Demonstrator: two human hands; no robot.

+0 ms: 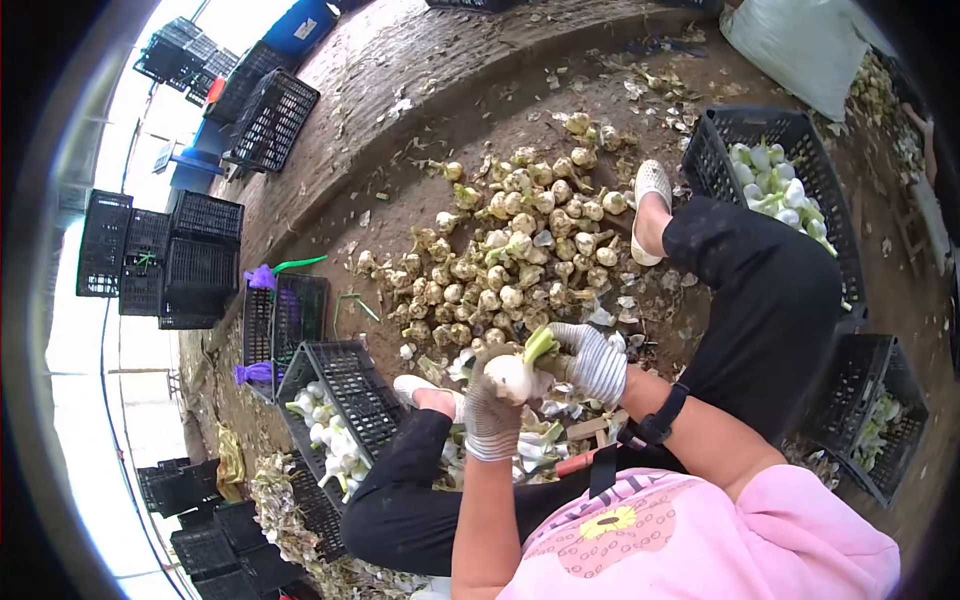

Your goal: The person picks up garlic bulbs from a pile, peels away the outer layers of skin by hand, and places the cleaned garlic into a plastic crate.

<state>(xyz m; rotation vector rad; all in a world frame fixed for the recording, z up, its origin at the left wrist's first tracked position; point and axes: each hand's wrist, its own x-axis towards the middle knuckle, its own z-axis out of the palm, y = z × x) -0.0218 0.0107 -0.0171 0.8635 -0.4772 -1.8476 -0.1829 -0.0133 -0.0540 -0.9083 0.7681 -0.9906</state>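
Note:
My left hand (490, 415), in a dirty striped glove, is wrapped round a white peeled bulb (511, 379) with a green stem. My right hand (595, 362), in a striped glove, is closed at the bulb's green stem, to the right of my left hand. Beyond my hands a heap of unpeeled bulbs (510, 250) lies on the dirt floor. Peeled skins and leaves (537, 447) are scattered between my legs below the hands.
A black crate (370, 395) of white bulbs stands at my left, another crate (840, 190) at my right. A third crate (880, 345) holds green pieces. Stacked black crates (200, 255) stand far left. A white sack (795, 55) lies top right.

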